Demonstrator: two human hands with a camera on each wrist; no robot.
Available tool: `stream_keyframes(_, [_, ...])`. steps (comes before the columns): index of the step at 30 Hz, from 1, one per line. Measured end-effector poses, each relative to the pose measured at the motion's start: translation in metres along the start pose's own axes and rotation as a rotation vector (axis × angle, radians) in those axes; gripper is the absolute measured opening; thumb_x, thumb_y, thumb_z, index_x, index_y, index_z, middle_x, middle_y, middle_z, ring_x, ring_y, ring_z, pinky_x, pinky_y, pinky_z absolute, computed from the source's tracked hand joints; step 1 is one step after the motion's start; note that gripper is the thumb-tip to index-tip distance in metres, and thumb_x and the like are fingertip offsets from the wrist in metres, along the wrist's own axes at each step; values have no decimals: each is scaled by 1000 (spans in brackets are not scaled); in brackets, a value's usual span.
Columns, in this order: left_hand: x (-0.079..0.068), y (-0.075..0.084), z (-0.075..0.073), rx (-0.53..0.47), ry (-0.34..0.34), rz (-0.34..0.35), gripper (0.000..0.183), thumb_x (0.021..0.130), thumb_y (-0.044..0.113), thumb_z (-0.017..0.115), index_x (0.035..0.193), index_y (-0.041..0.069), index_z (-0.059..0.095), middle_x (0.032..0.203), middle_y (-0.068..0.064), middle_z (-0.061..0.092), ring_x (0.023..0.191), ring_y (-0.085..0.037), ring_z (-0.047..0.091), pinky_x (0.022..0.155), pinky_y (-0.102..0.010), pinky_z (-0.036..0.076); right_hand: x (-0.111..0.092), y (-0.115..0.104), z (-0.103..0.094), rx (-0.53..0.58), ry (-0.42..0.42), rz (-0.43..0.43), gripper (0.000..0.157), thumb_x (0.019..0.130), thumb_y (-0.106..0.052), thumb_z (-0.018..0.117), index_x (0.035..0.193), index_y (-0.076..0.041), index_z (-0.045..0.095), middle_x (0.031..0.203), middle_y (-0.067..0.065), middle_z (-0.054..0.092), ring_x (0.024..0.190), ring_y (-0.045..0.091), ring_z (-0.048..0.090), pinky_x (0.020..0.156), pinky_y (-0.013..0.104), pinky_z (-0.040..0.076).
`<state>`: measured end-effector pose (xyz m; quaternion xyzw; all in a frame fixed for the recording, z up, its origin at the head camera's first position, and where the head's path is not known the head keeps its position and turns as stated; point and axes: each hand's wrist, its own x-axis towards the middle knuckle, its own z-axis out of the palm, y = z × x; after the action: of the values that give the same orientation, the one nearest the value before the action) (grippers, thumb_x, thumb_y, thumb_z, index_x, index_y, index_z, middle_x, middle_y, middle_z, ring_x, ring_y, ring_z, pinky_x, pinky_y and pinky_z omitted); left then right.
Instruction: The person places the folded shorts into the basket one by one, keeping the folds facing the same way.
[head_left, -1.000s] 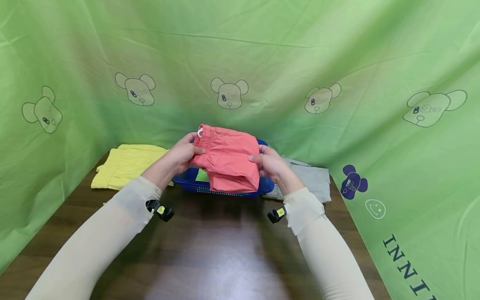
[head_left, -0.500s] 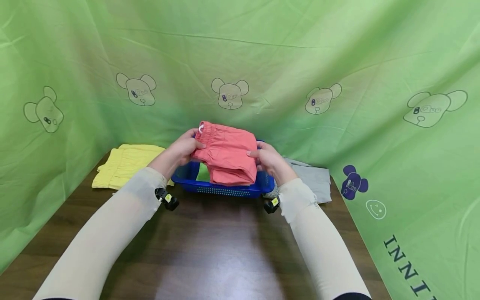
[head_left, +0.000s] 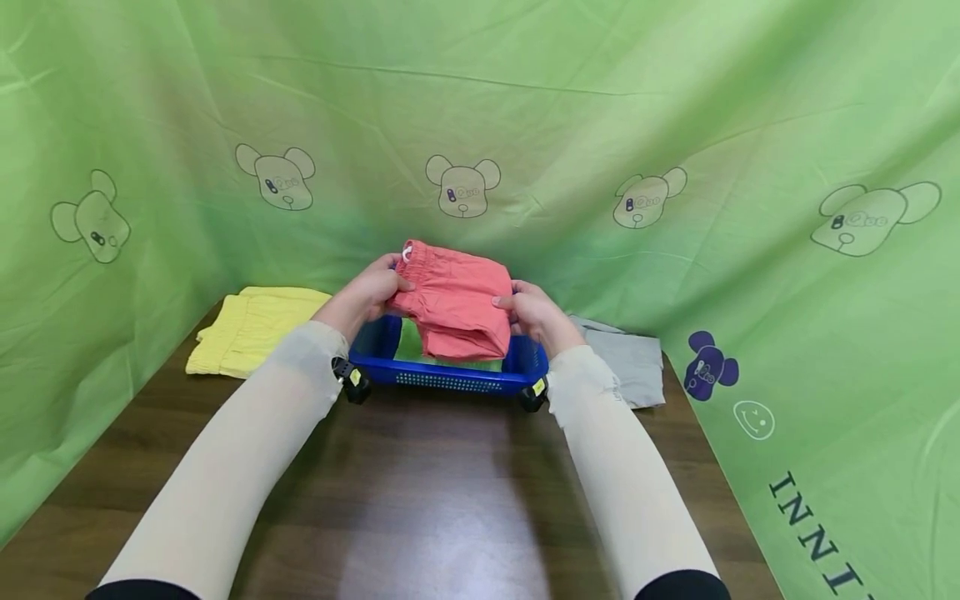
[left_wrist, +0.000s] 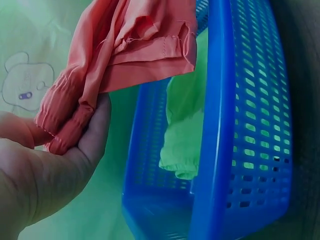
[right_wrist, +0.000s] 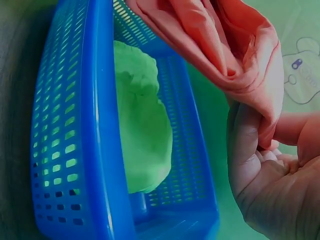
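Note:
Folded coral-red shorts (head_left: 459, 296) with a gathered waistband and a white drawstring hang above a blue perforated basket (head_left: 450, 382). My left hand (head_left: 372, 287) pinches the waistband end, thumb on top and fingers underneath. At the other end my right hand (head_left: 536, 312) grips the folded leg edge between thumb and fingers. Inside the basket lies a folded bright green garment (left_wrist: 185, 130), with an elastic edge showing in the left wrist view. The right wrist view shows the shorts' fold (right_wrist: 260, 65) above the far rim, clear of the green garment (right_wrist: 140, 125).
Folded yellow shorts (head_left: 255, 329) lie on the wooden table (head_left: 420, 483) left of the basket. A folded grey garment (head_left: 626, 362) lies to its right, partly behind my right arm. A green printed curtain (head_left: 480, 100) encloses the back and sides.
Both hands have moved slightly up and away from me with the shorts, which now cover less of the basket. More of the green garment and the basket's front rim shows.

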<state>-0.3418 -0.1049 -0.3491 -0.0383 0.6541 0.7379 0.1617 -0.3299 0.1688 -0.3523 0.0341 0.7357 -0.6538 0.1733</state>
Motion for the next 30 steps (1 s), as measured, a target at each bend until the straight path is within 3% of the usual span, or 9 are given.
stream_keyframes(10, [14,-14,-4,38,-9,-31,71,99,-11,45,160,18,23,113,-10,49,63,-15,64,56,-30,59,12,14,1,17,6,41,39,101,-4,57,139,-7,47,78,1,63,64,13,64,58,29,56])
stream_keyframes(19, [22,-26,-8,83,4,-20,70,101,-7,46,161,17,22,122,-12,49,68,-14,65,59,-31,60,18,24,4,5,21,47,46,102,-6,57,147,-8,45,93,4,64,74,16,67,65,32,58])
stream_keyframes(30, [31,-44,-11,97,30,-41,73,98,-11,46,161,15,20,119,-11,48,67,-14,61,57,-29,57,27,38,8,-11,19,101,48,102,-6,58,148,-7,44,81,3,64,66,15,64,60,31,58])
